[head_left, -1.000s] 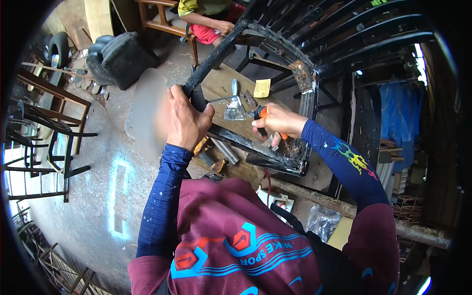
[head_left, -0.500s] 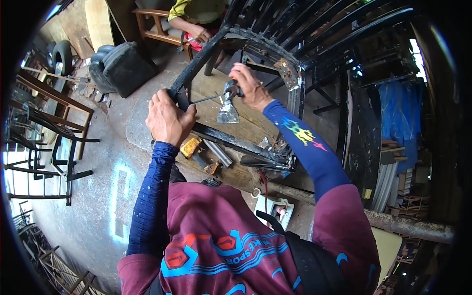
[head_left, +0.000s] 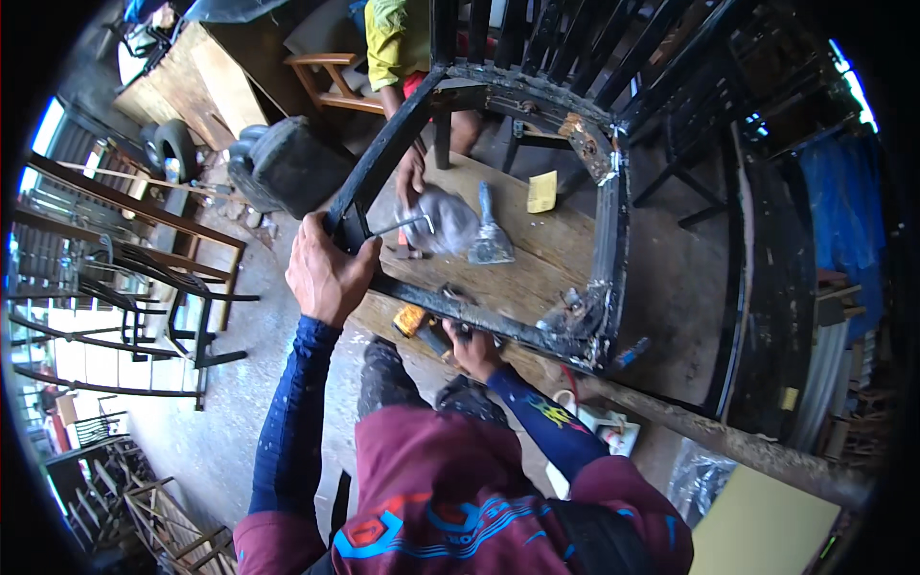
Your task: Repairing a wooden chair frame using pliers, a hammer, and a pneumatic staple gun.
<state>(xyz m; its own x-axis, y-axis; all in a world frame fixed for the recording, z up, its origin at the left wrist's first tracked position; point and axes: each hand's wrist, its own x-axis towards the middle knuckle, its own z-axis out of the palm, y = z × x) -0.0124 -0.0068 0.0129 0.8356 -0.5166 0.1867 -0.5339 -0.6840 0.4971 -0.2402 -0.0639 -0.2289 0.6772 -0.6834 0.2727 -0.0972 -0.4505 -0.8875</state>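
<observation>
Left hand (head_left: 331, 270) wraps the near left corner of a black chair frame (head_left: 498, 324) above a wooden board (head_left: 565, 225), its thumb beside a thin metal rod (head_left: 398, 227) that points rightward to a bent tip. Beyond the left rail shows a co-worker's hand (head_left: 410, 171). Near centre, below the front rail, sits a yellow-and-black tool (head_left: 410, 319); the right hand (head_left: 474, 353) curls at its dark end, though whether the fingers grip it cannot be told. Farther right lie a putty knife (head_left: 491, 240), blade nearest the body, and a yellow paper (head_left: 542, 192). The frame looks stiff and fairly heavy, best held by its plain rails, clear of the rough right corner. Its front rail slants left to lower right; its slatted back (head_left: 508, 38) points away.
</observation>
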